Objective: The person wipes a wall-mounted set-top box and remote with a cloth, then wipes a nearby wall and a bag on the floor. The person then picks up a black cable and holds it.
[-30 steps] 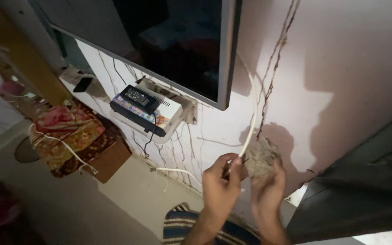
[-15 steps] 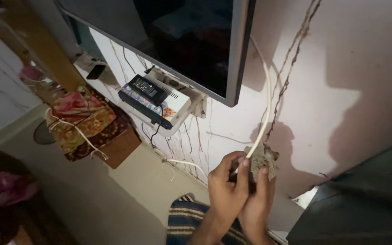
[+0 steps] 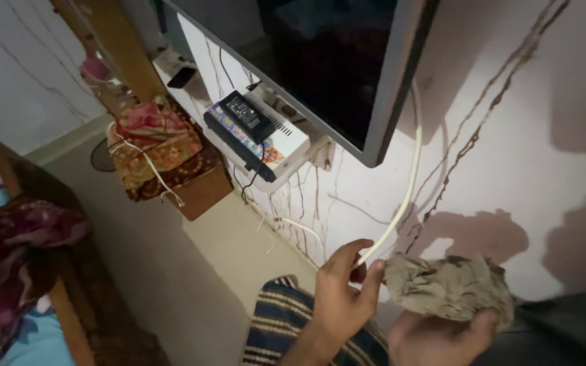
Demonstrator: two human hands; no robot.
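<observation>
My left hand [image 3: 342, 293] pinches a white cable [image 3: 403, 196] near its lower end; the cable curves up the pale wall and goes behind the dark flat screen [image 3: 320, 61]. My right hand [image 3: 435, 335], low at the frame's bottom, grips a crumpled grey-brown cloth [image 3: 449, 286]. The cloth sits just right of the cable end and is apart from it. Only the fingers and part of the palm of the right hand show.
A white shelf [image 3: 286, 159] under the screen carries a black power adapter [image 3: 245, 114] and a flat box. Thin dark wires run down the cracked wall. A cloth-covered box [image 3: 164, 159] stands on the floor at left, bedding at far left, a striped mat [image 3: 286, 325] below.
The view has shifted right and closer to the wall. My right hand has pulled the cloth off the cable, down and to the right. My left hand still holds the cable.
</observation>
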